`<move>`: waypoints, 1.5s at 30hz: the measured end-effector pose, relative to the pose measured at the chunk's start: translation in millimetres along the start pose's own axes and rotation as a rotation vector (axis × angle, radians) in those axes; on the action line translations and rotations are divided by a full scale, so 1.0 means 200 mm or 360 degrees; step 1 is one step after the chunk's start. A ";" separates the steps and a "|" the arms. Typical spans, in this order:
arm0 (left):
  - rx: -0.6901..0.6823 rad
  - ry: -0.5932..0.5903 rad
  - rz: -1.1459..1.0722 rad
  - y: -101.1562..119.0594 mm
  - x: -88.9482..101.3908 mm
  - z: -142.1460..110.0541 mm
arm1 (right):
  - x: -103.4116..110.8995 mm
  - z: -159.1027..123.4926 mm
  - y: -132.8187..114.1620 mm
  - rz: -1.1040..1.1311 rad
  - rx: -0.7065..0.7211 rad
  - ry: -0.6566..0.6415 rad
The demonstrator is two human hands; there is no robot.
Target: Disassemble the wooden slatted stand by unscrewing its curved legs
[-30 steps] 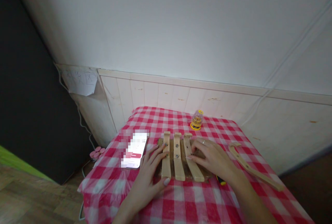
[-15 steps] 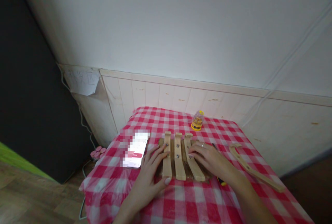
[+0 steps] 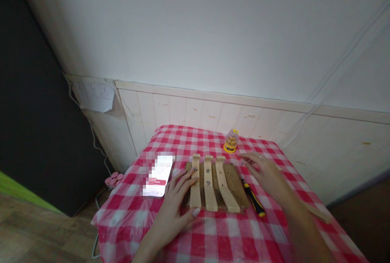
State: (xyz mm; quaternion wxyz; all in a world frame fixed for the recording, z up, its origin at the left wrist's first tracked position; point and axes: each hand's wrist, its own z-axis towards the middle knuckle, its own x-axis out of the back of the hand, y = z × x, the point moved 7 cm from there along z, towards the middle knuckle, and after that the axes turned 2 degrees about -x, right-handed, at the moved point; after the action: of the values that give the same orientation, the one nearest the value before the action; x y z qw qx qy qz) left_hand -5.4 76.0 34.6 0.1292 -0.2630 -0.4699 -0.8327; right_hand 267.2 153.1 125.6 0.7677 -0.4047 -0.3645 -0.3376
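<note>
Three pale curved wooden pieces lie side by side across a brown board. Shiny screws show in the left and middle pieces; the right piece has two small dark spots where fittings would sit. My left hand rests on the leftmost piece, fingers spread over it and the thumb near its lower end. My right hand hovers right of the board with its fingers stretched out; anything small at the fingertips is too blurred to see. Below it lies a black-and-yellow screwdriver.
A phone with a lit screen lies left of the board. A clear, yellow-based bit container stands at the back. Another wooden piece is partly behind my right arm. The checkered table abuts a panelled wall.
My right hand has lifted off the right wooden piece and moved right, uncovering the piece and the screwdriver. My left hand stays on the leftmost piece.
</note>
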 end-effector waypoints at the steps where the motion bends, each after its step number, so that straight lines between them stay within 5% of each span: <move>1: 0.0001 0.0000 -0.0002 0.00 0.00 0.00 | 0.01 0.00 0.08 -0.0104 -0.0109 -0.0003; 6: -0.0012 0.0021 0.0008 -0.01 0.00 -0.01 | -0.03 -0.03 0.38 -0.0390 -0.0594 -0.0282; 14: -0.0017 0.0020 0.0024 -0.01 0.00 0.00 | -0.17 0.00 0.35 -0.0315 -0.0572 -0.0359; 22: -0.0017 0.0019 0.0058 -0.01 0.00 0.00 | -0.17 0.01 0.36 -0.0296 -0.0516 -0.0294; 25: -0.0023 0.0024 0.0063 -0.01 0.00 0.00 | -0.13 0.03 0.25 -0.0301 -0.0442 -0.0219; 29: -0.0041 0.0037 0.0054 -0.01 -0.01 0.00 | -0.13 0.03 -0.09 -0.0134 -0.0099 -0.0091; 33: -0.0025 0.0047 0.0044 -0.01 -0.01 0.00 | -0.20 0.00 -0.37 -0.0077 0.0188 -0.0285; 45: -0.0005 0.0013 0.0032 0.00 -0.01 0.01 | -0.24 0.12 -0.58 -0.0964 0.0197 -0.0678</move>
State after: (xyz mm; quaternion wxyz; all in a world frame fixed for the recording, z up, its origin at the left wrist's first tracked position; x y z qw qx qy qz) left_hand -3.4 77.5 33.9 0.1390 -0.2645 -0.4654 -0.8332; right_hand 140.7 133.2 139.0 0.5630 -0.2924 -0.6389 -0.4350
